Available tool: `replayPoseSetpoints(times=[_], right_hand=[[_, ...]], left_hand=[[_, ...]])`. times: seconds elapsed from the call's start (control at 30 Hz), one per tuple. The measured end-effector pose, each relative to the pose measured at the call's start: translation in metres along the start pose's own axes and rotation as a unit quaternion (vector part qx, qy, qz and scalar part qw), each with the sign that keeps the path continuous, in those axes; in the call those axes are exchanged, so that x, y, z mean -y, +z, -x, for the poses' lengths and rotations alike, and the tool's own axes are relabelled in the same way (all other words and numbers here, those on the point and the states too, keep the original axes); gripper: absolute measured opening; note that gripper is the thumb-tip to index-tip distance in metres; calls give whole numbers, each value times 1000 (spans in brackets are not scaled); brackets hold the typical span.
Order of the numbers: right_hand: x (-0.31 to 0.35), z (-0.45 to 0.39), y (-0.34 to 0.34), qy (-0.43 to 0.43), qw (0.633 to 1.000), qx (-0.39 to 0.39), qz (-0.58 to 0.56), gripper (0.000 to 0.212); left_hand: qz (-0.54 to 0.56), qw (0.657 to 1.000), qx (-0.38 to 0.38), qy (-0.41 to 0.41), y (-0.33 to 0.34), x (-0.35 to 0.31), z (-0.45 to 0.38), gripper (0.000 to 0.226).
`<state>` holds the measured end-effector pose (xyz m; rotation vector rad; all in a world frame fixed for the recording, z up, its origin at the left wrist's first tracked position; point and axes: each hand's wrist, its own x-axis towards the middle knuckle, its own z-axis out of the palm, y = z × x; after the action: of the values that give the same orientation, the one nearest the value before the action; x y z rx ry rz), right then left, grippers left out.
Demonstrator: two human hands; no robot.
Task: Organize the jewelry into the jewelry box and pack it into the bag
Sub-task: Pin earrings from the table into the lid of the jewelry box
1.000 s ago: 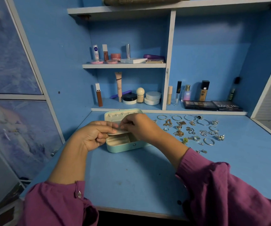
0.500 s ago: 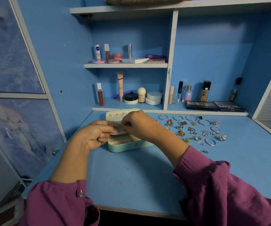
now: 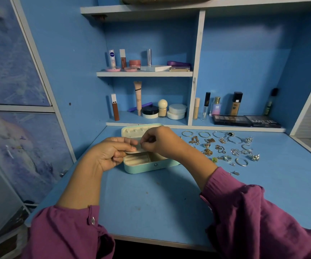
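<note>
While both hands hover over the open mint-green jewelry box [image 3: 147,163], not much has shifted in the last second: same pose, the fingers just fiddling a bit closer together. The left hand [image 3: 111,156] has its fingers curled around a thin cream flap or insert [image 3: 135,150] at the box's left edge, propping it up. The right hand [image 3: 160,142] has its fingertips pinched tight against that flap, maybe on something tiny like an earring, but it's too small to tell what. My read is she's still threading or pinning one piece onto the insert, so the task is barely started.

Moving outward, the box sits on the blue surface [image 3: 151,199] with its lid [image 3: 132,130] tipped back, little hooks showing inside. The front tray looks empty from here. Just to the right is the whole spread of loose gold and silver jewelry [image 3: 223,148]: hoops, chains, rings, bangles, well apart from the box and all still to be packed. No bag I can make out for sure.

Readable stuff on the blue shelves [image 3: 145,73]: a white tube [image 3: 112,58] says NIVEA, a black eyeshadow palette [image 3: 263,120] says MATTE, and a small purple perfume bottle [image 3: 216,106] has "SB" on it. Everything else is too blurry to read.
</note>
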<state>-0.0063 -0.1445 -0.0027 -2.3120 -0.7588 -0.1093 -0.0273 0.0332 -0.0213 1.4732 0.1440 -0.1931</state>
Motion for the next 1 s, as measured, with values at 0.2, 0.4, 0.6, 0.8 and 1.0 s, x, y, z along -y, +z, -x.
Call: replayPoseSetpoints(times=[0.2,0.4,0.6,0.8,1.0], right_hand=[[3,0,0,-4,999,19,30,11],[7,-2,2,-10,998,33,61,7],[12,-6,4,0,991,46,124,13],[9,0,3,-19,993,22,114,11],[11,-1,2,-13,991,34,129,13]], left_hand=[[0,1000,-1,0,1,0,1,21],[4,1000,-6,0,1,0,1,23],[8,1000,-15,1,2,0,1,24],[-2,1000,-11,-1,2,-1,2,23],[-4,1000,-7,1,2,-1,2,23]])
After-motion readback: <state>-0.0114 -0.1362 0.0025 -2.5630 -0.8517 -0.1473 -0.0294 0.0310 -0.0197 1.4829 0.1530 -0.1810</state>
